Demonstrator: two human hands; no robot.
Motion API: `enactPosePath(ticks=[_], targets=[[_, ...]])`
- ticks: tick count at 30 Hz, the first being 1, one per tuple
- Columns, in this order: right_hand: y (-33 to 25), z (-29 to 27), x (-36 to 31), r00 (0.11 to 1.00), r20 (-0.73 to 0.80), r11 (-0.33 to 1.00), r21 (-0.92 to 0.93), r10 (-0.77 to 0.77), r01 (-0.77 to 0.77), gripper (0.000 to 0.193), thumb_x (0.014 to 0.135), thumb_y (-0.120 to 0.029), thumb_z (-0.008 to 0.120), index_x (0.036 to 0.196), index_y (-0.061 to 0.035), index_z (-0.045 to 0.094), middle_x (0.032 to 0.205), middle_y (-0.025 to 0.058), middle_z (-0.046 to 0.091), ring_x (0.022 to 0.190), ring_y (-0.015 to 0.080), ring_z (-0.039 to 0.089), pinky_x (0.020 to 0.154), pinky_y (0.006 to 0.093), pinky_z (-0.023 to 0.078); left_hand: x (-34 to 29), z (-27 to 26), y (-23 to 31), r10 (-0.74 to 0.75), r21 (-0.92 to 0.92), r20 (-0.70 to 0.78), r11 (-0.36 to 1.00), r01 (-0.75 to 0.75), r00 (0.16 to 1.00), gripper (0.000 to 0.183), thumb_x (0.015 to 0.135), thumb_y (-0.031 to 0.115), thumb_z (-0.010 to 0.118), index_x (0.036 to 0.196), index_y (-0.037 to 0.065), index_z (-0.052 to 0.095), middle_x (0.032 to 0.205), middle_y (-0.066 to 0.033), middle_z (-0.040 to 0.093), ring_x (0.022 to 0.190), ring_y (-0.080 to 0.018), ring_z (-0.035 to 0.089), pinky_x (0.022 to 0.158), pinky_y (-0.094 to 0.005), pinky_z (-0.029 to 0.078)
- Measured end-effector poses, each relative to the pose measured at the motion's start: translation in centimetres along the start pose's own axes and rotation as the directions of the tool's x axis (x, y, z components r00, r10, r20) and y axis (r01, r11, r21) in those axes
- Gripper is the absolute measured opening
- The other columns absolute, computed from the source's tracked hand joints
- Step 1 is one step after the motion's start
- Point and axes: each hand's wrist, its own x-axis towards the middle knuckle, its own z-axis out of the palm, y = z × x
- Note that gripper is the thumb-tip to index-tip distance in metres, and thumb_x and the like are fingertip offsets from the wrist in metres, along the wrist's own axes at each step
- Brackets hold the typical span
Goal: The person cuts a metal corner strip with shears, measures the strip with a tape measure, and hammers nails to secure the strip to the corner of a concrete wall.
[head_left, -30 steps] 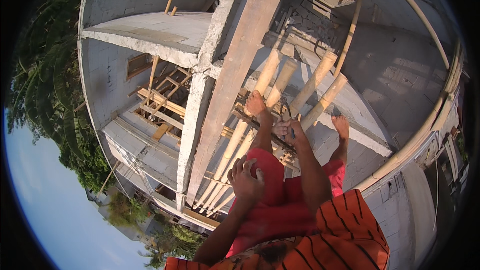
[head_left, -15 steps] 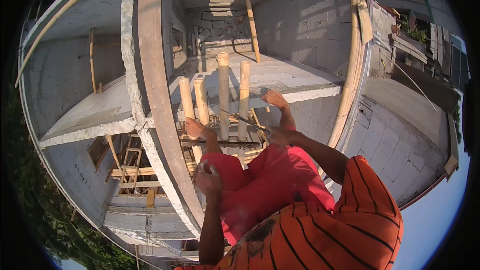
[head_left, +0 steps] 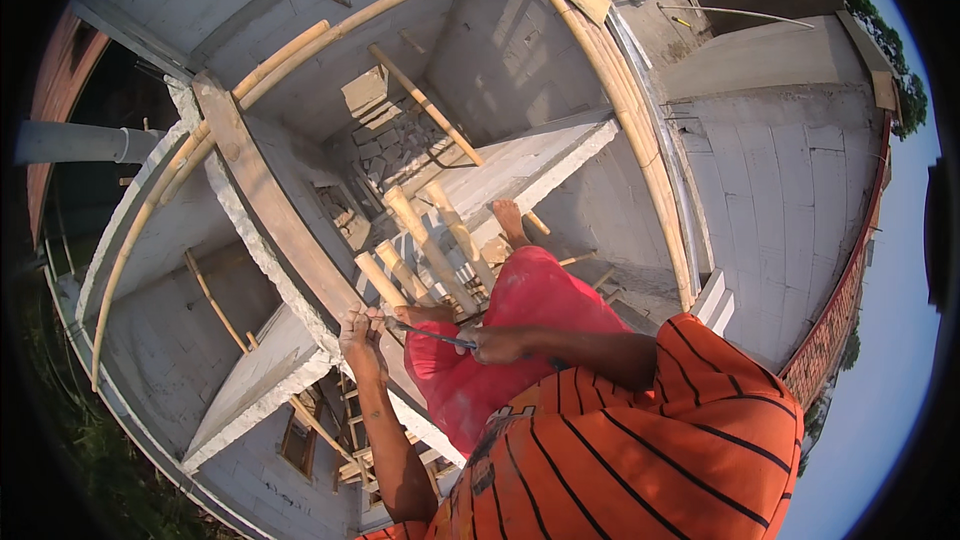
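Observation:
My right hand (head_left: 490, 343) is closed around the handle of a thin dark metal tool (head_left: 432, 334) in front of my red trousers. Its far end points left, toward my left hand (head_left: 362, 332). That hand is raised beside a long wooden plank (head_left: 258, 172), its fingers curled and pinched near the tool's tip. Whatever sits between those fingers is too small to make out. My bare feet are below, one (head_left: 510, 222) near a pale wall edge, the other beside several upright bamboo poles (head_left: 420, 230).
Unfinished block walls (head_left: 770, 180) surround me, and rooms lie far below. Bundled bamboo (head_left: 625, 105) runs along the right side. A rough concrete wall top (head_left: 240, 220) follows the plank. Broken blocks (head_left: 390, 155) lie on a lower floor.
The view has turned and shifted. My left hand has left my knee and risen beside the plank. My right hand has brought the metal tool leftward, close to my left fingers.

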Motion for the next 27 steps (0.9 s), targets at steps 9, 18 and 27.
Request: enactPosePath(ticks=[9, 18, 27], targets=[[0.6, 1.2, -5.3, 0.999, -0.023, 0.940, 0.341, 0.036, -0.026, 0.037, 0.089, -0.012, 0.050, 0.124, -0.0006, 0.046, 0.090, 0.0072, 0.061, 0.077, 0.0144, 0.058, 0.069, 0.0298, 0.047, -3.4, 6.9, 0.0, 0.074, 0.061, 0.066, 0.995, -0.078, 0.995, 0.021, 0.094, 0.007, 0.051, 0.115, 0.004, 0.048, 0.090, -0.0079, 0.060, 0.079, -0.0183, 0.064, 0.070, -0.0293, 0.055], [0.3, -0.2, -13.2, 0.947, -0.315, 0.592, 0.775, 0.057, 0.222, 0.034, 0.094, -0.016, 0.045, 0.125, -0.0017, 0.047, 0.102, 0.0101, 0.063, 0.083, 0.0189, 0.063, 0.067, 0.0308, 0.050, -4.7, 16.8, 7.2, 0.215, 0.223, 0.145, 0.944, -0.244, 0.966, 0.023, 0.099, 0.011, 0.042, 0.122, 0.009, 0.040, 0.089, -0.0046, 0.053, 0.082, -0.0193, 0.059, 0.075, -0.0366, 0.054], [15.6, -13.2, -24.3, 0.532, -0.738, 0.292, 0.662, 0.416, 0.690, 0.019, 0.097, -0.022, 0.045, 0.104, -0.0066, 0.053, 0.067, -0.0018, 0.046, 0.048, 0.0089, 0.044, 0.040, 0.0272, 0.039, -0.4, 30.9, 25.4, 0.540, 0.296, 0.306, 0.729, -0.617, 0.784, 0.034, 0.097, 0.012, 0.046, 0.130, 0.007, 0.039, 0.097, -0.0048, 0.052, 0.087, -0.0195, 0.058, 0.080, -0.0339, 0.050]])
